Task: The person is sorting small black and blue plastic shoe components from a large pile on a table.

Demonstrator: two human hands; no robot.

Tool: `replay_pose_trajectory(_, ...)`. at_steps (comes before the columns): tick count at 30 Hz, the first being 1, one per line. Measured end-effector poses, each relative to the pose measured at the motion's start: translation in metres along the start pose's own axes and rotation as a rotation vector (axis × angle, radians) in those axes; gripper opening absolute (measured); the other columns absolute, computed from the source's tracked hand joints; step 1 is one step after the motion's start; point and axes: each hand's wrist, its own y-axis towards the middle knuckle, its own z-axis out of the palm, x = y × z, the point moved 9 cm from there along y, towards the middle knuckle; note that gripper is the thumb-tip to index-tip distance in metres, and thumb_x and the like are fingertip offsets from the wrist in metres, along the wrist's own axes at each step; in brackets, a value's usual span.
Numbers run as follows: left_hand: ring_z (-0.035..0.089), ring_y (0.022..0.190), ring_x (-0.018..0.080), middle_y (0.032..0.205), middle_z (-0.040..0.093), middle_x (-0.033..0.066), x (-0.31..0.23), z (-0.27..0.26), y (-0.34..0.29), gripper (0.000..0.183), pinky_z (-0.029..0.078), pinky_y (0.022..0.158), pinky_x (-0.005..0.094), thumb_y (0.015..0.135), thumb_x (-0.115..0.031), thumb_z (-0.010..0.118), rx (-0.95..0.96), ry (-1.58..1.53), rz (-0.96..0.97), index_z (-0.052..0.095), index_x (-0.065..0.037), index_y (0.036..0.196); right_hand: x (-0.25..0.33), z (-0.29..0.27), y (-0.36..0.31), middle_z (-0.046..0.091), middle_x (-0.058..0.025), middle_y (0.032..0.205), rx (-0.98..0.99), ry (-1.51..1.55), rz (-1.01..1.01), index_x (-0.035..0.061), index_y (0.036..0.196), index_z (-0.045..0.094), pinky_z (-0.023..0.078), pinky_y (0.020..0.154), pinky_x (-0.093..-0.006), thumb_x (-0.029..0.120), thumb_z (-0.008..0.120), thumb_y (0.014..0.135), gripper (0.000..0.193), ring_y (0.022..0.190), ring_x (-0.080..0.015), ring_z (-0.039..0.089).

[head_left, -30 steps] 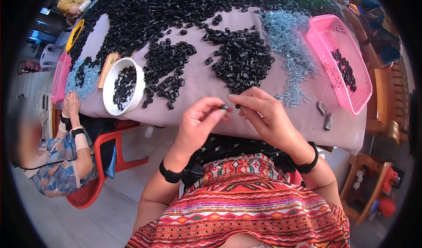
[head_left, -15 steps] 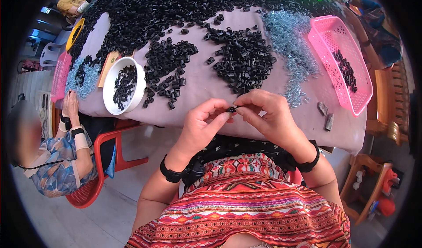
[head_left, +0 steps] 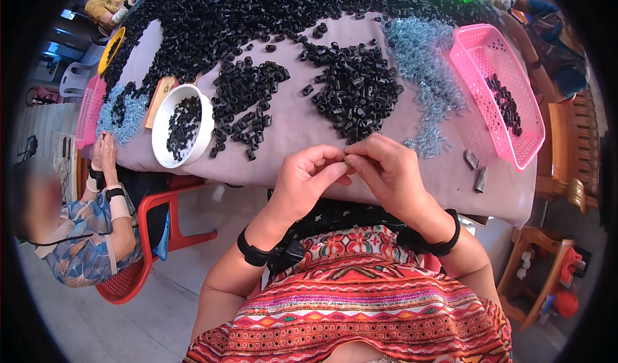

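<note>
Above the table's near edge, my left hand [head_left: 308,175] and my right hand [head_left: 389,173] meet fingertip to fingertip. Both are closed in a pinch. The small black plastic part that showed between them is now covered by my fingers. Straight ahead lies a heap of short black tubular plastic parts [head_left: 357,93], with a second, looser heap [head_left: 241,83] to its left. Small clear bluish pieces [head_left: 428,67] spread in a band to the right. Two dark grey finger-shaped scraps [head_left: 480,180] rest right of my hand.
A pink basket [head_left: 465,86] at right and a white bowl [head_left: 205,128] at left hold black parts. A great black mass [head_left: 257,9] covers the table's far side. A person [head_left: 96,237] sits at left on a red chair [head_left: 145,260]; others sit farther off.
My hands have drawn closer together, the fingertips now touching. The black part between them has gone out of sight behind the fingers.
</note>
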Motion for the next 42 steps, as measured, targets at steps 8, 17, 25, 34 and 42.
replay_pose_trajectory(8,0.069,0.087,0.0156,0.097,0.071,0.0111,0.003,-0.011,0.004,0.016,0.057,0.080,0.0280,0.097,-0.004,0.058,-0.074,-0.168,0.043,0.065,0.005,0.106,0.016,0.003,0.004,0.062,-0.0123,0.093,0.124,0.009,-0.049,0.0041,0.118,0.064,0.052,0.064,-0.0389,0.006,0.072,0.083,0.036,0.075,-0.0310,0.065)
replay_pose_trajectory(17,0.065,0.089,0.0093,0.095,0.071,0.0059,0.003,-0.012,0.003,0.017,0.051,0.081,0.0228,0.097,-0.003,0.057,-0.134,-0.018,0.044,0.067,0.005,0.108,0.015,0.027,0.003,0.057,-0.0079,0.084,0.014,-0.543,-0.252,0.0039,0.102,0.062,0.054,0.057,-0.0361,0.027,0.079,0.076,0.039,0.072,-0.0250,0.066)
replay_pose_trajectory(25,0.065,0.084,0.0072,0.091,0.070,0.0042,0.008,0.002,-0.002,0.024,0.055,0.076,0.0243,0.103,-0.014,0.054,0.033,0.026,-0.098,0.068,0.006,0.102,0.014,0.020,0.000,0.055,-0.0092,0.079,0.064,-0.462,-0.283,0.0037,0.093,0.059,0.053,0.055,-0.0383,0.028,0.080,0.074,0.037,0.067,-0.0280,0.064)
replay_pose_trajectory(34,0.066,0.074,0.0084,0.084,0.070,0.0047,0.005,0.009,-0.009,0.024,0.052,0.067,0.0221,0.102,-0.014,0.056,0.052,0.255,-0.139,0.069,0.006,0.098,0.013,0.017,-0.011,0.055,-0.0101,0.080,0.143,-0.433,-0.252,0.0043,0.087,0.057,0.052,0.057,-0.0408,0.024,0.080,0.072,0.034,0.067,-0.0307,0.063)
replay_pose_trajectory(42,0.062,0.068,0.0067,0.078,0.069,0.0034,-0.004,0.007,-0.011,0.022,0.050,0.063,0.0227,0.099,-0.013,0.059,-0.030,0.358,-0.081,0.070,0.005,0.095,0.016,0.019,-0.013,0.055,-0.0097,0.078,0.121,-0.459,-0.266,0.0049,0.084,0.058,0.052,0.056,-0.0407,0.025,0.079,0.073,0.032,0.063,-0.0299,0.062)
